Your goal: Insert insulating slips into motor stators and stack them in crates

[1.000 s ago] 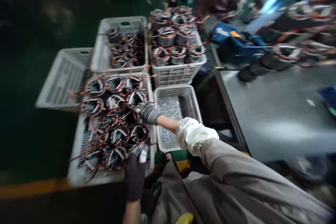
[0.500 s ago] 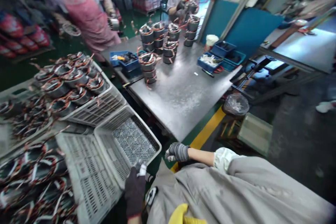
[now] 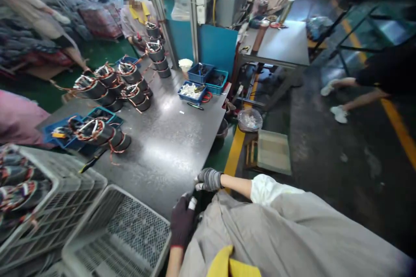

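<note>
My left hand (image 3: 183, 220), in a dark glove with white wrapping on the thumb, is by the near edge of the metal table (image 3: 162, 147), beside an empty grey plastic crate (image 3: 117, 194). Its thumb stands apart from the fingers and nothing shows in it. Just to the right, near the table's corner, is my right hand (image 3: 209, 179) in a grey striped glove. Its fingers are loosely curled with a gap at the tips, and I see nothing held. Whether either hand touches the table I cannot tell. Stacked motor stators (image 3: 100, 132) with copper wires stand further left.
At the left, another crate (image 3: 61, 177) is filled with stators. Blue bins (image 3: 191, 91) sit at the table's right edge, near a small pen-like tool (image 3: 195, 106). A bagged bin (image 3: 250, 120) and pale crate (image 3: 274, 151) are on the floor. A co-worker (image 3: 139, 17) stands behind the table.
My view has swung to the right, and the table now lies closer. My left hand has left the empty crate's rim and come nearer my right hand.
</note>
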`<state>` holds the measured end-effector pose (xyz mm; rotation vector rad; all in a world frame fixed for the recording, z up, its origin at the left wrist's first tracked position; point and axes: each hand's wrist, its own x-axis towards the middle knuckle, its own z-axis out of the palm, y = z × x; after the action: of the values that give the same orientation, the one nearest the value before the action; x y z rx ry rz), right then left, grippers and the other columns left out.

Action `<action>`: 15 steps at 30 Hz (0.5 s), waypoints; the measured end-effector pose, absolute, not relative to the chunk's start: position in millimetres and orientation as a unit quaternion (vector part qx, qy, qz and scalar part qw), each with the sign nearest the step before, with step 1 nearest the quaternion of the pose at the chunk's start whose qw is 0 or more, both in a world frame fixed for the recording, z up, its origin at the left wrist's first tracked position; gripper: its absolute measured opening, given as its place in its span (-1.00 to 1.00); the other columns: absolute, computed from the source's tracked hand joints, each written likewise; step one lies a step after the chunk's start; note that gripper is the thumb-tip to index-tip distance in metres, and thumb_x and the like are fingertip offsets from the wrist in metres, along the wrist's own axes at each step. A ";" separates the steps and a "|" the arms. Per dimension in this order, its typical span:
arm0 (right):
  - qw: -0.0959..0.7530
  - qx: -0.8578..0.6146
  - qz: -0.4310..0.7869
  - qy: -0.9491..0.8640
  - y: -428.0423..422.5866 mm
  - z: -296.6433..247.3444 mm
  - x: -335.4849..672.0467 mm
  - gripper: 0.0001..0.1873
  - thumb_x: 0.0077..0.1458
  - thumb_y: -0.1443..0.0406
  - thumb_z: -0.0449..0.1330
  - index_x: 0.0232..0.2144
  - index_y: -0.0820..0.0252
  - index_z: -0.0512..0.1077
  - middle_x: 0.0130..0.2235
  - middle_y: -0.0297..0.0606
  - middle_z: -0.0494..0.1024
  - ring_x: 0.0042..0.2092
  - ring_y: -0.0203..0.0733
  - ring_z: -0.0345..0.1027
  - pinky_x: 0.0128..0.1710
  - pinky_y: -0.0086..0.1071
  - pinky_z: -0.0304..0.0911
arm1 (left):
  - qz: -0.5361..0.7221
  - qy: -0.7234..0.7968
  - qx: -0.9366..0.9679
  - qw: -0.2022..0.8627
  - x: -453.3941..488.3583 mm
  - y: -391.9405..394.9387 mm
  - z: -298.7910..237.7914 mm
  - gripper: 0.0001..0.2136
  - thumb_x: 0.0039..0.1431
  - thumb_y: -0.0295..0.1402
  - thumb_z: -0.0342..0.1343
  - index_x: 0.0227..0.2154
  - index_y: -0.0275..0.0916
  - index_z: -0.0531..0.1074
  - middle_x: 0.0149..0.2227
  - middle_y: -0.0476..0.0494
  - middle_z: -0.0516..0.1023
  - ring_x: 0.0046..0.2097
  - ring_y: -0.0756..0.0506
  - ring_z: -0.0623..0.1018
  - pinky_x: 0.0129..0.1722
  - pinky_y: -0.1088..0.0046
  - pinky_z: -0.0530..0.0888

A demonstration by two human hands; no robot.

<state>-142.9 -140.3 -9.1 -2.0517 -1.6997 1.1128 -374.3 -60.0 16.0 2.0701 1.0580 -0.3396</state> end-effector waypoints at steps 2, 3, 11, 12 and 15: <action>0.122 -0.696 0.387 -0.592 -137.4 -4.2 -121.4 -0.69 0.42 0.15 0.31 0.04 0.12 0.78 -0.09 -0.12 0.84 -0.08 -0.02 0.70 -0.05 -0.31 0.48 | -0.105 0.430 0.792 0.419 -352.5 -51.0 18.3 -0.62 0.60 -0.16 0.03 0.25 -0.15 0.61 0.33 -0.27 0.74 0.37 -0.28 0.68 0.38 0.16 0.56; 0.117 -0.689 0.390 -0.600 -134.2 -2.3 -109.5 -0.68 0.43 0.16 0.30 0.07 0.09 0.78 -0.08 -0.15 0.84 -0.07 -0.04 0.70 -0.03 -0.31 0.48 | -0.101 0.442 0.781 0.429 -341.8 -48.5 17.9 -0.64 0.59 -0.17 0.05 0.22 -0.15 0.62 0.30 -0.28 0.75 0.35 -0.28 0.70 0.36 0.18 0.57; 0.131 -0.667 0.432 -0.593 -47.0 9.1 -7.2 -0.65 0.45 0.24 0.27 0.12 0.20 0.76 0.09 -0.07 0.83 0.08 -0.04 0.71 0.15 -0.33 0.49 | -0.145 0.517 0.726 0.430 -261.3 -41.3 -1.9 -0.61 0.56 -0.15 0.14 0.23 -0.25 0.63 0.32 -0.38 0.72 0.34 -0.32 0.68 0.32 0.25 0.54; 0.138 -0.668 0.428 -0.594 -33.4 11.2 2.9 -0.65 0.46 0.24 0.26 0.11 0.22 0.75 0.09 -0.05 0.83 0.09 -0.01 0.71 0.17 -0.29 0.50 | -0.154 0.514 0.725 0.431 -255.8 -40.5 -2.2 -0.62 0.56 -0.16 0.13 0.22 -0.25 0.63 0.30 -0.38 0.74 0.33 -0.32 0.69 0.30 0.24 0.54; 0.162 -0.689 0.376 -0.599 11.4 22.8 31.8 -0.65 0.48 0.23 0.23 0.12 0.24 0.73 0.08 -0.01 0.82 0.09 0.04 0.71 0.21 -0.19 0.53 | -0.164 0.523 0.718 0.428 -250.3 -37.1 -2.6 -0.62 0.55 -0.15 0.14 0.22 -0.23 0.63 0.29 -0.38 0.74 0.32 -0.34 0.69 0.30 0.22 0.53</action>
<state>31.8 11.4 22.8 -1.9657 -1.7086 1.0738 -250.3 -37.1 -2.6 1.7940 1.3062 -0.4104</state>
